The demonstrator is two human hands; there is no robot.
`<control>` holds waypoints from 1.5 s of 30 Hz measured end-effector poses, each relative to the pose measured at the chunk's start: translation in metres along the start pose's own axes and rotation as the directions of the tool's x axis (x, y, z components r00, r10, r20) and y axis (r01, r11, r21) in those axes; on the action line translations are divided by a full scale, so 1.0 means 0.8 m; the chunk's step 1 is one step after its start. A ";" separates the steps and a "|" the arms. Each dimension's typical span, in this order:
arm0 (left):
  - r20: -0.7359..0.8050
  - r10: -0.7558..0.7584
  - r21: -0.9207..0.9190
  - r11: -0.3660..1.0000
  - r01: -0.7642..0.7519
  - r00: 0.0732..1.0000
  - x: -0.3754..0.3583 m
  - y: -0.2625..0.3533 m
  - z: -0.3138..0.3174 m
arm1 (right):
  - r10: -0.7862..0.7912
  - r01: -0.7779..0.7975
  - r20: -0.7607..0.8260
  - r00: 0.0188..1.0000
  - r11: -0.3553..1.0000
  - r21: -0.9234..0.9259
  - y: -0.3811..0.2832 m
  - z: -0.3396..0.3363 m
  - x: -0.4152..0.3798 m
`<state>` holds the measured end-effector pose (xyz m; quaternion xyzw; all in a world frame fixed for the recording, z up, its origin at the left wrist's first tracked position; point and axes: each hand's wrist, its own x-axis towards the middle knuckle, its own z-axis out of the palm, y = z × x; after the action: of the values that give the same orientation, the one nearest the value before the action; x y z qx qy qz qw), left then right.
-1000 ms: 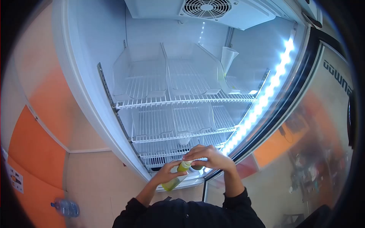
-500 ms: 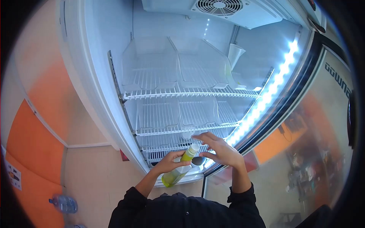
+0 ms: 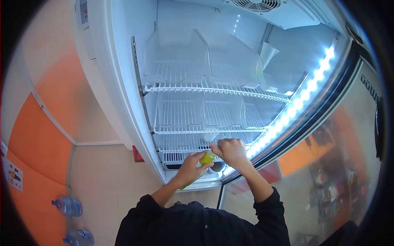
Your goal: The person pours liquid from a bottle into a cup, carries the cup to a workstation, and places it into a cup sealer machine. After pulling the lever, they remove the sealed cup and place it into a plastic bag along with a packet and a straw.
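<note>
A yellow-green bottle [image 3: 206, 158] with a white cap is tilted in front of my chest, its neck up and to the right. My left hand [image 3: 191, 169] is wrapped round the bottle's body and hides much of it. My right hand [image 3: 232, 151] is closed over the top, thumb and fingers on the white cap, most of which it covers. Both hands are just in front of the lower part of an open upright fridge [image 3: 107, 82].
White wire shelves [image 3: 217, 91] with clear dividers [image 3: 174, 53] fill the fridge. A white funnel-like piece [image 3: 269, 54] stands inside on the right. The glass door [image 3: 295, 180] is swung open to the right. Large water bottles [image 3: 69, 206] stand on the floor at left.
My right hand, earlier spread beside the bottle, has closed on its cap. My left hand has turned further round the bottle. The view has shifted, with the fridge appearing higher and further right.
</note>
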<state>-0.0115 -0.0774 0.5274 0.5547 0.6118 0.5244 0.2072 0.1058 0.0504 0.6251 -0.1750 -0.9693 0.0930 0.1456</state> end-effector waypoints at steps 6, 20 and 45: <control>-0.164 0.022 0.217 0.976 0.014 0.986 -0.016 -0.004 0.025 | 0.306 -0.301 0.039 0.951 0.949 -0.093 0.014 0.011 -0.007; 0.008 0.059 -0.330 0.943 -0.053 0.998 0.014 0.041 -0.002 | 0.420 -0.263 -0.042 0.907 0.640 0.722 0.030 0.116 -0.134; -0.287 -0.333 -0.396 0.895 0.205 0.898 -0.101 -0.013 -0.029 | 0.594 -0.203 -0.090 0.800 0.408 0.890 0.050 0.125 -0.148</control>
<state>-0.0116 -0.1578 0.5007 0.3151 0.6052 0.6815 0.2646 0.1929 0.0306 0.4923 -0.3276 -0.6723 0.5472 0.3758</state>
